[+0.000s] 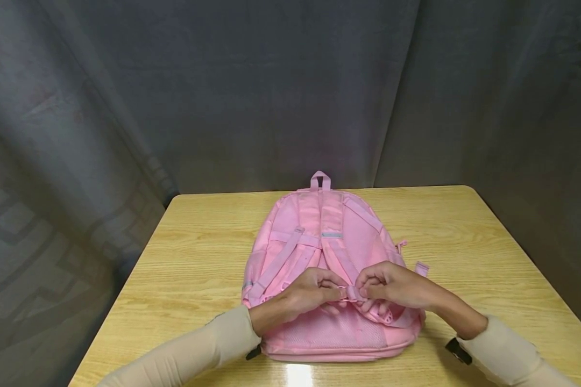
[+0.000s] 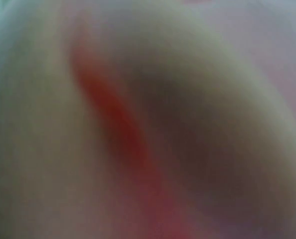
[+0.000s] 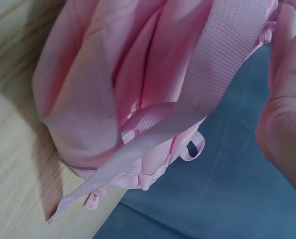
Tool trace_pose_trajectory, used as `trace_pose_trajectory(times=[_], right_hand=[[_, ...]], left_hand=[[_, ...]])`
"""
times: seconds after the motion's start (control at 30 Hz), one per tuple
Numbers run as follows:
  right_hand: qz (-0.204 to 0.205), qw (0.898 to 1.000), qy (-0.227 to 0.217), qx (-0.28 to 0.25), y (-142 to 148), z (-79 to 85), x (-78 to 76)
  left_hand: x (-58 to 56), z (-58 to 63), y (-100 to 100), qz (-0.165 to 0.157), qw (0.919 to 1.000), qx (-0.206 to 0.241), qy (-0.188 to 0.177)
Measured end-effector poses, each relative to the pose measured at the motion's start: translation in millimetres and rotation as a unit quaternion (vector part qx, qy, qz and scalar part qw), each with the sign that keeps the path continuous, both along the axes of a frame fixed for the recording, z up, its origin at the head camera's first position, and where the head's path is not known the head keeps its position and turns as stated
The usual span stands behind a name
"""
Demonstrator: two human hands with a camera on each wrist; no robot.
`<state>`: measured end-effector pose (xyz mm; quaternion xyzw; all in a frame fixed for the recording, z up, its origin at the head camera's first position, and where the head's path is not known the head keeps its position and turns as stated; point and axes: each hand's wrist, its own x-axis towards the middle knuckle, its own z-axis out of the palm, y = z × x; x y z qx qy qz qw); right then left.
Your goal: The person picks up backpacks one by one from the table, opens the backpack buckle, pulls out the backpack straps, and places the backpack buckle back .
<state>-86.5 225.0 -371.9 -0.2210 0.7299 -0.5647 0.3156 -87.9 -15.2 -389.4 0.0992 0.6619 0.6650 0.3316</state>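
Observation:
A pink backpack (image 1: 329,334) lies with its shoulder-strap side up and its top loop (image 1: 320,175) toward the curtain. Over its lower half, my left hand (image 1: 309,293) pinches the left end of a small pink strap buckle (image 1: 352,293) between thumb and fingers. From the other side my right hand (image 1: 396,284) pinches the strap at the buckle's right end. In the right wrist view, a wide pink webbing strap (image 3: 222,64) runs from near the right hand (image 3: 287,112) down along the bag's side. The left wrist view is a blur of skin and pink.
The bag rests on a light wooden table (image 1: 193,258). Grey curtains (image 1: 271,97) hang behind and beside it. A zipper pull (image 1: 401,244) and a loose strap end (image 1: 422,269) stick out on the bag's right side.

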Motion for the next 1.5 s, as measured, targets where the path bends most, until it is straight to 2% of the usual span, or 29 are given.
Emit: trace_pose_trajectory(times=[0.57, 0.8, 1.0, 1.2, 1.5], right_hand=[[-0.005, 1.000, 0.023, 0.016, -5.8, -0.2, 1.4], [0.003, 1.000, 0.005, 0.001, -4.4, 0.1, 0.7], [0.005, 1.000, -0.020, 0.011, -1.6, 0.7, 2.5], [0.003, 1.000, -0.016, 0.015, -0.4, 0.0, 2.4], [0.003, 1.000, -0.013, -0.007, -2.5, 0.1, 0.1]], left_hand=[[0.6, -1.3, 1.5, -0.002, 1.0000, 0.005, 0.002], [0.1, -0.4, 1.0, -0.003, 1.0000, 0.002, 0.002], [0.4, -0.7, 0.5, -0.003, 1.0000, 0.005, -0.001], [0.4, -0.8, 1.3, -0.003, 1.0000, 0.001, -0.002], [-0.1, 1.8, 0.1, -0.004, 1.0000, -0.005, 0.004]])
